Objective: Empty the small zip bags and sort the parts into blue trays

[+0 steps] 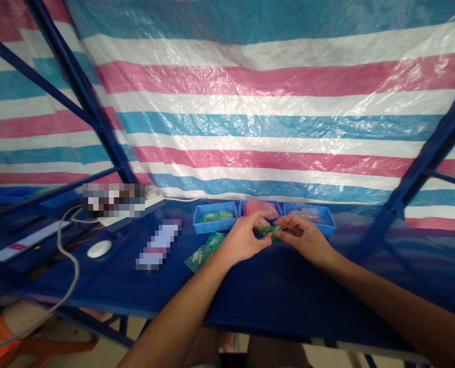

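Above the blue table, my left hand and my right hand meet at a small green plastic bag. The fingertips and thumbs of both hands pinch it from either side. What the bag holds is too small to make out. More green bags, with small whitish pieces in them, lie on the table beside my left wrist. Behind my hands stand a blue bin of green bags, a middle bin with pink bags, partly hidden, and a right bin with clear packets.
To the left are a blurred-out phone-like object, a white oval object, a cable and a power strip. Blue metal posts flank a striped plastic sheet. Another person's arm shows at lower left.
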`<action>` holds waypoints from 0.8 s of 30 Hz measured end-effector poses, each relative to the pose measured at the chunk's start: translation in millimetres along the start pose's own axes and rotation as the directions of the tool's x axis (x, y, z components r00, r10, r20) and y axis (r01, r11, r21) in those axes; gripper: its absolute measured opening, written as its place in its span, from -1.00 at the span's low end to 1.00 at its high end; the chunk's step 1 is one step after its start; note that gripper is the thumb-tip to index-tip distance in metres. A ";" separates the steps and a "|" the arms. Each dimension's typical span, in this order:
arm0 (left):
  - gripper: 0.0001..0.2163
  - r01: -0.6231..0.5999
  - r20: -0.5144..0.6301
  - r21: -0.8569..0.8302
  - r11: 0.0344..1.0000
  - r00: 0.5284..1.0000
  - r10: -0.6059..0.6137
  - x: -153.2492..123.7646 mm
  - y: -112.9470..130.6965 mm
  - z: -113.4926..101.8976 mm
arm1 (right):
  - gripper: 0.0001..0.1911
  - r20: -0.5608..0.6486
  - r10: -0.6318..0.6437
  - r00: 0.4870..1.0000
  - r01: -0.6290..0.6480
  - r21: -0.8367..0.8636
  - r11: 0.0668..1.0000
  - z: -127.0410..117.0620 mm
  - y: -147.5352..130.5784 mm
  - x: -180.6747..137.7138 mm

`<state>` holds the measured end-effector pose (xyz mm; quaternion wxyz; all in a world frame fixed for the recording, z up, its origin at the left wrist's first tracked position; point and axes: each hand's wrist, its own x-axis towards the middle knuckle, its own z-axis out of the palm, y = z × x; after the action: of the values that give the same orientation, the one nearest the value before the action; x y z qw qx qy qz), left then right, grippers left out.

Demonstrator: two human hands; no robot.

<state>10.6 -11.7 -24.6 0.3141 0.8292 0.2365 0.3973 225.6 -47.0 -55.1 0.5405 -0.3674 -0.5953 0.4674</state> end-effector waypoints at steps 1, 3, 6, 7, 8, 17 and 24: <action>-0.60 -0.005 0.000 -0.010 1.000 1.000 0.005 0.3 -1.0 0.7 | -0.64 -0.005 -0.006 1.000 0.006 0.014 1.000 0.8 -0.8 0.0; -0.62 -0.016 -0.006 -0.021 1.000 1.000 0.016 0.6 -1.0 1.8 | -0.66 -0.010 -0.013 1.000 0.014 0.023 1.000 2.3 -2.8 -0.2; -0.63 -0.046 -0.021 0.033 0.998 0.999 0.047 -0.1 5.3 1.1 | -0.70 -0.043 -0.003 0.999 0.005 0.036 0.999 3.3 -5.2 -0.4; -0.61 -0.072 -0.020 0.078 0.994 0.997 0.074 -0.6 8.3 0.1 | -0.70 -0.068 0.015 0.998 -0.011 0.060 0.998 3.0 -5.4 -0.4; -0.58 -0.113 -0.015 0.136 0.984 0.993 0.116 -1.0 11.0 -1.2 | -0.71 -0.096 0.046 0.994 -0.036 0.098 0.995 2.4 -5.3 -0.2; -0.81 -0.341 0.065 0.339 0.877 0.938 0.340 2.2 5.8 -7.9 | -0.58 -0.063 0.225 0.972 -0.195 0.317 0.928 -0.3 -3.2 -0.7; -0.82 -0.133 -0.039 0.281 0.950 0.988 0.150 0.0 10.8 -3.9 | -0.57 -0.105 -0.018 0.994 0.012 -0.057 0.998 2.0 -8.6 -2.5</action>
<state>9.0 -17.9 -15.0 0.1582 0.8676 0.2391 0.4064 224.6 -52.2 -47.6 0.5639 -0.4024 -0.5817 0.4264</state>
